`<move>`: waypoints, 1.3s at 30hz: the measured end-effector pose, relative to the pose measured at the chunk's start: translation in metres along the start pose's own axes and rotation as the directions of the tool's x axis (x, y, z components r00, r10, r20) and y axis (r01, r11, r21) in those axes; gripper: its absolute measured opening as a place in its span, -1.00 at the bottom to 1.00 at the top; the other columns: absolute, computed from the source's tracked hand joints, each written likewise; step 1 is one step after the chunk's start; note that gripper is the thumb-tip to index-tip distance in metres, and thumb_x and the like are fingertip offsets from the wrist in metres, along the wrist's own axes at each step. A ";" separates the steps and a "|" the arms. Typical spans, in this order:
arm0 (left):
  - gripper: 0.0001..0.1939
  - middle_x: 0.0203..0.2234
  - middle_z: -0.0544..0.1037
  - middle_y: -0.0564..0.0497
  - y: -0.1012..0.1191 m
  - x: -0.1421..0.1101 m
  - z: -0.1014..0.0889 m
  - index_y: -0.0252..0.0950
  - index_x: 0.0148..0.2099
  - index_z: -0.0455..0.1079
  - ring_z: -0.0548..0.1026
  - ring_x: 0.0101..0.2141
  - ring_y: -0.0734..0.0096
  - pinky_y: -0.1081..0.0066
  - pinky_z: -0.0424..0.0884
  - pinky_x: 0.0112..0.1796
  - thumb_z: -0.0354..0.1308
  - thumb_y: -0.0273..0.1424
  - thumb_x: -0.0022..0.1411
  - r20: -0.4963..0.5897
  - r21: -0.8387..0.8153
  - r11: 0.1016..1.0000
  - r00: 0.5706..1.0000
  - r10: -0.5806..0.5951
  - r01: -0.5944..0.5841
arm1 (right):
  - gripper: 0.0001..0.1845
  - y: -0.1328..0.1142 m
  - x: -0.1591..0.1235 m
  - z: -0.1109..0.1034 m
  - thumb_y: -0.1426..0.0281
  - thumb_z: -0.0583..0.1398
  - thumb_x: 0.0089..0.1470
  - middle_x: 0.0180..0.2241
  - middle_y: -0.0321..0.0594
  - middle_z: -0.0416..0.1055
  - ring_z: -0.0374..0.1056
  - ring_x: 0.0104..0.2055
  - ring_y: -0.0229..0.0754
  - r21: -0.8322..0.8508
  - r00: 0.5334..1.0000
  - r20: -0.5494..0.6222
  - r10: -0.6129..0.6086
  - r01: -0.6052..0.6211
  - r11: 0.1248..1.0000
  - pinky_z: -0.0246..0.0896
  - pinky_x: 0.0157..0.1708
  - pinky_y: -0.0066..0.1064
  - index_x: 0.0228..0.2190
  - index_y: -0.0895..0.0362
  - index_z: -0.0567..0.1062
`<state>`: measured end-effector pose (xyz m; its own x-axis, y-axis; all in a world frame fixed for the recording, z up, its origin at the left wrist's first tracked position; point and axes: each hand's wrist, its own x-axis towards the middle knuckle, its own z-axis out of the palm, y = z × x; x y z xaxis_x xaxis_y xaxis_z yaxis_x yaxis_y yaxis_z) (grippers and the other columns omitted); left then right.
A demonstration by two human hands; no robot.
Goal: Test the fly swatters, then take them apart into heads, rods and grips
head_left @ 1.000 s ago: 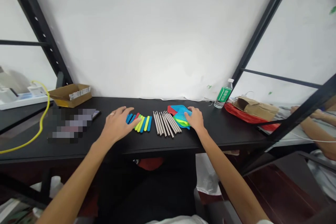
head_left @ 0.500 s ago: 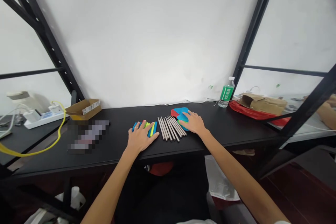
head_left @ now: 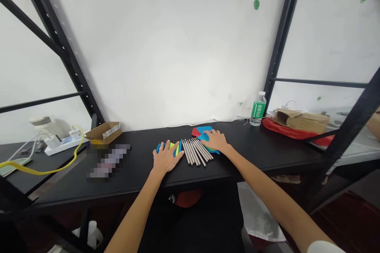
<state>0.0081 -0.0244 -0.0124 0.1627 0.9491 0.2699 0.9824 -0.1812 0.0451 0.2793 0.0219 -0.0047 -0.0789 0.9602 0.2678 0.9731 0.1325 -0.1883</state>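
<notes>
My left hand (head_left: 166,157) lies flat with spread fingers on a row of blue, yellow-green and red sleeves (head_left: 177,148) on the black table (head_left: 130,174). A ring sits on one finger. Right of it lies a row of several metal straws (head_left: 196,151). My right hand (head_left: 214,140) rests with fingers stretched out on a pile of blue, red and green mesh pouches (head_left: 202,131) just right of the straws. Neither hand grips anything.
A green-labelled water bottle (head_left: 258,108) stands at the back right beside a brown paper bag on red cloth (head_left: 299,120). An open cardboard box (head_left: 103,132) and a blurred patch (head_left: 108,160) lie left. A power strip (head_left: 63,144) and yellow cable (head_left: 38,170) are far left. Black rack posts (head_left: 282,35) frame the table.
The view has shifted left and pulled back. My left hand has come down flat onto the coloured sleeves. My right hand stays on the mesh pouches.
</notes>
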 end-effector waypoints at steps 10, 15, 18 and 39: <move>-0.41 0.34 0.17 -0.04 -0.001 -0.003 -0.001 0.16 0.34 0.16 0.09 0.30 -0.18 -0.18 0.13 0.12 -0.23 0.07 0.34 -0.028 -0.006 1.000 0.999 -0.028 0.028 | -0.34 0.000 0.000 0.002 -0.05 0.12 0.11 0.06 0.05 0.35 0.23 0.10 0.18 0.028 0.993 -0.098 0.069 -0.066 0.997 0.06 0.05 -0.05 0.14 0.04 0.37; -0.43 0.32 0.20 -0.07 0.002 -0.010 -0.001 0.11 0.32 0.22 0.12 0.28 -0.21 -0.22 0.14 0.09 -0.21 0.03 0.35 -0.078 0.002 0.995 0.992 -0.099 0.100 | -0.37 0.009 0.001 0.001 0.03 0.16 0.10 0.07 0.04 0.34 0.24 0.10 0.17 0.044 0.982 -0.103 0.161 -0.157 0.987 0.11 0.00 -0.07 0.13 0.06 0.37; -0.43 0.32 0.21 -0.10 0.002 -0.015 -0.001 0.07 0.32 0.24 0.13 0.28 -0.22 -0.25 0.14 0.09 -0.20 0.01 0.36 -0.102 0.007 0.992 0.987 -0.128 0.129 | -0.40 0.012 0.001 -0.003 0.03 0.16 0.11 0.05 0.03 0.37 0.26 0.08 0.16 0.065 0.981 -0.109 0.163 -0.157 0.985 0.12 -0.01 -0.10 0.11 0.06 0.39; -0.46 0.25 0.33 -0.01 0.085 0.001 -0.002 -0.01 0.27 0.31 0.24 0.25 0.07 0.01 0.10 0.23 -0.15 0.01 0.38 -0.086 -0.189 0.796 0.817 0.571 -0.576 | -0.50 0.063 0.005 -0.008 0.38 -0.06 0.26 0.00 0.09 0.40 0.26 0.06 0.15 0.178 0.810 -0.322 0.491 -0.457 0.871 0.16 -0.06 -0.10 0.14 0.06 0.42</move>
<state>0.0920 -0.0398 -0.0066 0.6857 0.6496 0.3285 0.6705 -0.7393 0.0622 0.3420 0.0329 -0.0078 0.4830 0.7636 0.4285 0.8456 -0.2797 -0.4547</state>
